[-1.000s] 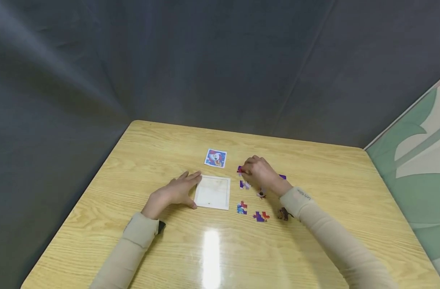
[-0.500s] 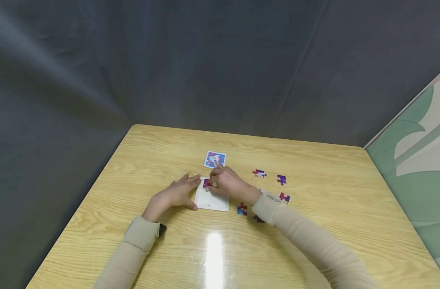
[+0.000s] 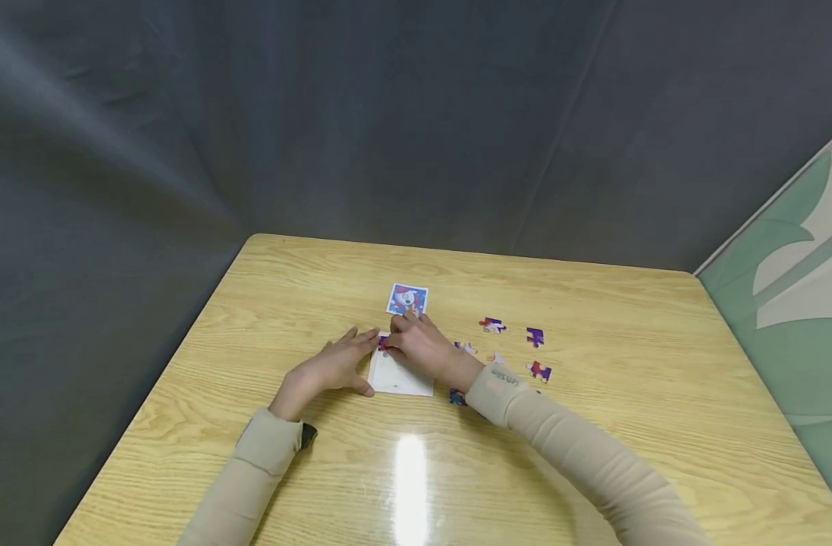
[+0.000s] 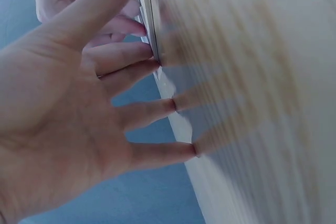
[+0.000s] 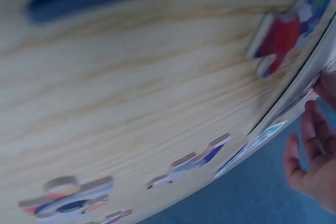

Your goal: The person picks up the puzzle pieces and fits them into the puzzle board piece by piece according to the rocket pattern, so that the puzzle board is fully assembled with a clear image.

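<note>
One puzzle piece [image 3: 382,343] sits pinched by our right hand [image 3: 421,346] at the white board [image 3: 392,379]; our left hand [image 3: 334,365] spreads its fingers alongside

Right sleeve cuff [image 3: 499,396]: on its beige cloth we found a single short line of lettering [image 3: 505,377].
Wording: we read it as "Let's Slim", though the small, soft letters left us unsure of the exact spelling.
Ink: we saw it as dark, set against the lighter cloth.
Place: we found the cuff to the right of the white board [image 3: 402,384], about level with that board's near edge.
Slant of the letters: we saw them run downward and away from the white board, along the cuff's far side, starting near the wrist end.
Wrist views: we could read no writing in either.
</note>
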{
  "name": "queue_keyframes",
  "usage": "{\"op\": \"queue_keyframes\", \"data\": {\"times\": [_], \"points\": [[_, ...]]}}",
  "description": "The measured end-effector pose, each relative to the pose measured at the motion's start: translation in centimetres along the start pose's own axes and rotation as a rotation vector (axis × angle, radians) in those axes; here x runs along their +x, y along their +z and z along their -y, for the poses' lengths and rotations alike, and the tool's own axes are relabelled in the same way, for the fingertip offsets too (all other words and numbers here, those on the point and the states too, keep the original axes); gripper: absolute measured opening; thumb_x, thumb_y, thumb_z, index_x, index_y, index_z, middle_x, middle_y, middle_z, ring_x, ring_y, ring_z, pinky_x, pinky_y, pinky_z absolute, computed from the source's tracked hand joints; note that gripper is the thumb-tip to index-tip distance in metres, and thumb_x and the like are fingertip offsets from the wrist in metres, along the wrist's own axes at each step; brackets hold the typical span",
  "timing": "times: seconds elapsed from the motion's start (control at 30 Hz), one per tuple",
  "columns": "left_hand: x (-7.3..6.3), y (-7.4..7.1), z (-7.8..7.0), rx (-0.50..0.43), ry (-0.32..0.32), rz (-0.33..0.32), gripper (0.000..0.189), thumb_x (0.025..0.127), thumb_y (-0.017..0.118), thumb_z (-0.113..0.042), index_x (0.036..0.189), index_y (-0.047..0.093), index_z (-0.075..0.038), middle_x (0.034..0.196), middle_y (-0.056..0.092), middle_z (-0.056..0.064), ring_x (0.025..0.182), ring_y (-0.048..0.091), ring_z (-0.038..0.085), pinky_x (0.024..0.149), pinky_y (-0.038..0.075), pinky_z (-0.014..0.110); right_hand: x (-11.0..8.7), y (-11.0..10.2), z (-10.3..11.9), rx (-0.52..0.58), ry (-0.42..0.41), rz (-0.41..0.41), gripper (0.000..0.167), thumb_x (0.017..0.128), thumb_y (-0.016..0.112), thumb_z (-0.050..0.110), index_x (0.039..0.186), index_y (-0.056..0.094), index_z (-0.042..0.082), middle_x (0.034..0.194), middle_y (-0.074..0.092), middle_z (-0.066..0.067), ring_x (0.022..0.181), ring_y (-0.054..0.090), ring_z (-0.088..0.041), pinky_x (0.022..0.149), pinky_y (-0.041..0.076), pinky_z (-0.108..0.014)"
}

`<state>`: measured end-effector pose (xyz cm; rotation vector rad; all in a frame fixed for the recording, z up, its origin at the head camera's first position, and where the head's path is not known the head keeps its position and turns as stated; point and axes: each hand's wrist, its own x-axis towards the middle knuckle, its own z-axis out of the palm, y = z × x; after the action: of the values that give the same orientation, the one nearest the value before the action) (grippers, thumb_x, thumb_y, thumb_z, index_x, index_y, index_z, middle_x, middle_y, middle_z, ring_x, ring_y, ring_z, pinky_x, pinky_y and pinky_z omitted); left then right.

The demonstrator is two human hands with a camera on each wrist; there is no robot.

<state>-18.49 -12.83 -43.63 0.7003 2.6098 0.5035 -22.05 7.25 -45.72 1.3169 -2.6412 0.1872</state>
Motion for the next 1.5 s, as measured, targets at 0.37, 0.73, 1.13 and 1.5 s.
{"op": "queue_keyframes", "data": {"times": [0.37,0.73,1.13,1.5], "points": [[0.2,0.0,-0.1,-0.012,0.002,0.010,0.092,0.077,0.080,-0.033,0.149,0.032,-0.003,0.160,0.017,0.009,0.143,0.008,0.044,0.104,0.017,0.073,-1.2,-2.0,-1.7,0.149,0.106,-0.033,0.021,0.089,0.069,0.014,0.110,0.073,0.009,0.110,0.062,-0.007,0.102,0.055,-0.027,0.085,0.051,-0.046],[0.4,-0.2,-0.7,-0.074,0.010,0.052,0.094,0.077,0.080,-0.028,0.153,0.027,-0.016,0.161,0.012,0.004,0.142,-0.003,0.049,0.100,0.004,0.079,-12.4,-3.8,-11.6,0.125,0.344,-0.235,0.016,0.085,0.072,0.005,0.100,0.073,-0.001,0.099,0.069,-0.016,0.085,0.060,-0.031,0.071,0.051,-0.045],[0.2,-0.1,-1.0,-0.100,0.046,0.057,0.092,0.078,0.079,-0.032,0.152,0.028,-0.012,0.161,0.011,0.002,0.141,-0.005,0.051,0.098,0.001,0.080,-13.4,-3.7,-11.5,0.175,0.360,-0.143,0.019,0.083,0.075,0.013,0.100,0.076,0.003,0.109,0.069,-0.016,0.093,0.060,-0.034,0.071,0.052,-0.045],[-0.3,-0.3,-0.9,-0.090,0.020,0.048,0.092,0.078,0.079,-0.032,0.152,0.029,-0.012,0.161,0.013,0.000,0.142,-0.004,0.048,0.099,0.001,0.079,-12.9,-3.0,-11.6,0.048,0.194,-0.208,0.012,0.083,0.075,0.008,0.093,0.077,0.002,0.097,0.069,-0.013,0.081,0.059,-0.027,0.063,0.048,-0.039]]}}
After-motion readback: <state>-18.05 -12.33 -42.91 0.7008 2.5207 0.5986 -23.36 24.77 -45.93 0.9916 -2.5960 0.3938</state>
